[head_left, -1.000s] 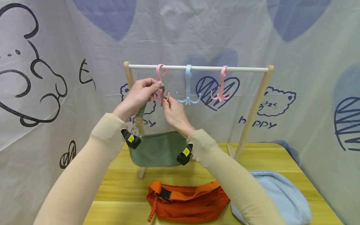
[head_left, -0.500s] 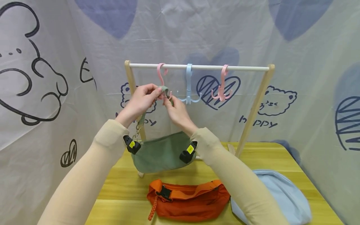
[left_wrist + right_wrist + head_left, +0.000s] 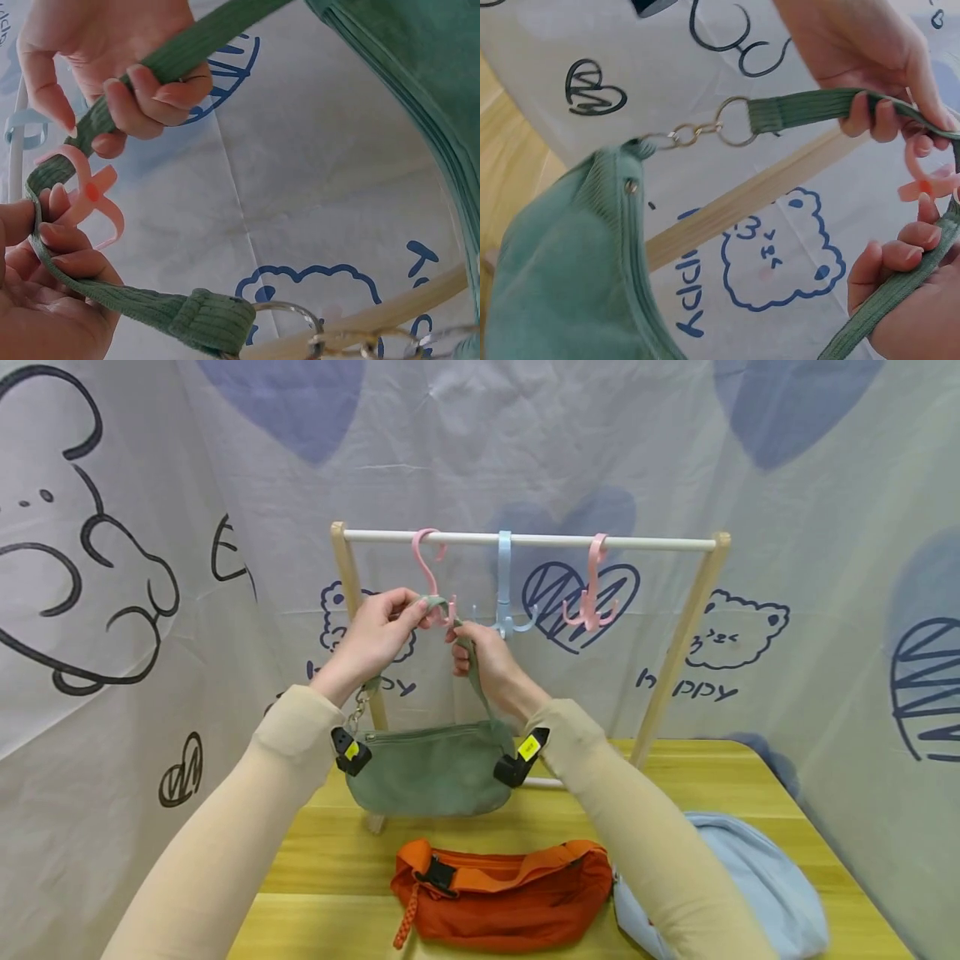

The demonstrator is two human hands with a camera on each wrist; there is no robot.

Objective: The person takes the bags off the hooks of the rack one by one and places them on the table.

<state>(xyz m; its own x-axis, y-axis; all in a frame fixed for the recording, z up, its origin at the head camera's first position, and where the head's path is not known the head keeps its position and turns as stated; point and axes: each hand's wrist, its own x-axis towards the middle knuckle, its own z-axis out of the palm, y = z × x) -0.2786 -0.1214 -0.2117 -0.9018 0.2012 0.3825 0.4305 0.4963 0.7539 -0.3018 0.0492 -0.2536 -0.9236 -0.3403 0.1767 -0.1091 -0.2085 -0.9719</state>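
A green handbag (image 3: pixel 427 772) hangs below both hands by its fabric strap (image 3: pixel 195 56). Gold rings (image 3: pixel 697 133) join strap and bag at the left end. My left hand (image 3: pixel 378 631) pinches the strap's upper bend at the lower prongs of the left pink hook (image 3: pixel 426 564). To the right, my right hand (image 3: pixel 495 664) has its fingers curled round the descending part of the strap. In the left wrist view, the strap bends behind a pink prong (image 3: pixel 91 193); whether it rests on that prong I cannot tell.
A blue hook (image 3: pixel 504 585) and another pink hook (image 3: pixel 592 585) hang from the white rod (image 3: pixel 660 543) of a wooden-legged rack. An orange waist bag (image 3: pixel 510 902) and a light blue bag (image 3: pixel 765 885) lie on the wooden table (image 3: pixel 315 868), the blue one partly behind my right sleeve.
My right hand has moved right and slightly down along the strap, away from the left hand. The left hand has lowered a little. The left pink hook leans more, and the green handbag hangs more level.
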